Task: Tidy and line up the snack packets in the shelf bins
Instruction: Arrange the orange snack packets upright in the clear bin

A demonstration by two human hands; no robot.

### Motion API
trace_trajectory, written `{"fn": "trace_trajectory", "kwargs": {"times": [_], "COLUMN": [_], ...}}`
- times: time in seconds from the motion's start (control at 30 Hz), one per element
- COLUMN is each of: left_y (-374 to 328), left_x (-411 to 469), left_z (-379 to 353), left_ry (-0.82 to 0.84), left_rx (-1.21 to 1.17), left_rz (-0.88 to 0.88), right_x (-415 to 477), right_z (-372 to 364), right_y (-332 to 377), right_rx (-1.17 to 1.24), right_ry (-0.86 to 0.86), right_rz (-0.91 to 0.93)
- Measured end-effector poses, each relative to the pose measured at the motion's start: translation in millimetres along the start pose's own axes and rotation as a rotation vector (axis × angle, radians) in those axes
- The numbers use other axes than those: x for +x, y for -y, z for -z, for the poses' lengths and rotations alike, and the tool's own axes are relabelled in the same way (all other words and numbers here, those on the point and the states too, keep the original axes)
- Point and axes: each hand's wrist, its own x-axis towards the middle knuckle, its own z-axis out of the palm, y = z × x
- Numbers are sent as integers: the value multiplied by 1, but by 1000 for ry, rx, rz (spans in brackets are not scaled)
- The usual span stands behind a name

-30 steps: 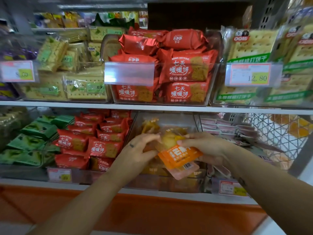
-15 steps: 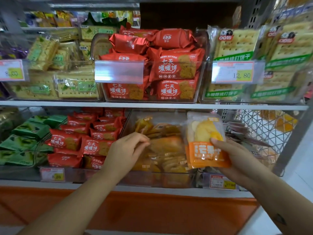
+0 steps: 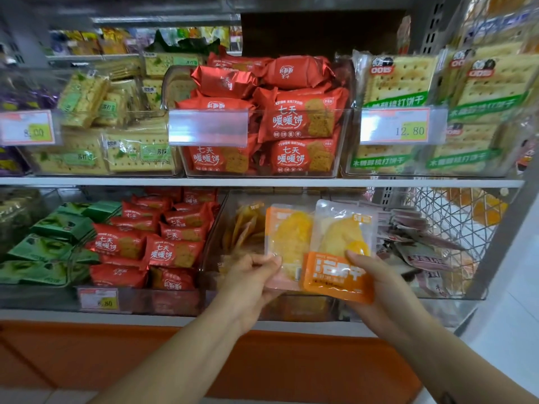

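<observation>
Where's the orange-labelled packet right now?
Head view, lower shelf, right of centre: the right hand holds the orange-labelled packet upright before the clear middle bin, overlapping the second packet in the left hand.

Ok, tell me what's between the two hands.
Two orange-and-clear packets side by side: the left hand grips the left packet, the right hand the right packet, overlapping it. Head view.

Orange-banded clear packets (image 3: 338,275), yellow inside; red foil packs (image 3: 297,118) lettered white; green packs (image 3: 43,246); orange shelf base (image 3: 291,360); price label (image 3: 393,126) white, yellow patch
</observation>
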Motion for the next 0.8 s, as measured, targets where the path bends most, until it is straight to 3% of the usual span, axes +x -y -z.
{"fn": "trace_trajectory", "kwargs": {"times": [0.2,0.5,0.8], "left_y": [9,-1,8], "left_x": [-2,-10,0], "left_z": [0,-9,-8], "left_ry": [17,288,93], "left_rx": [15,-114,-96], "left_rz": [21,100,60], "right_x": [-6,1,-5], "right_z": [-3,7,5], "right_y": [0,-5,8], "right_rx": [-208,-127,-314], "right_ry": [49,-92,-107], "right_rz": [-20,-130,106]}}
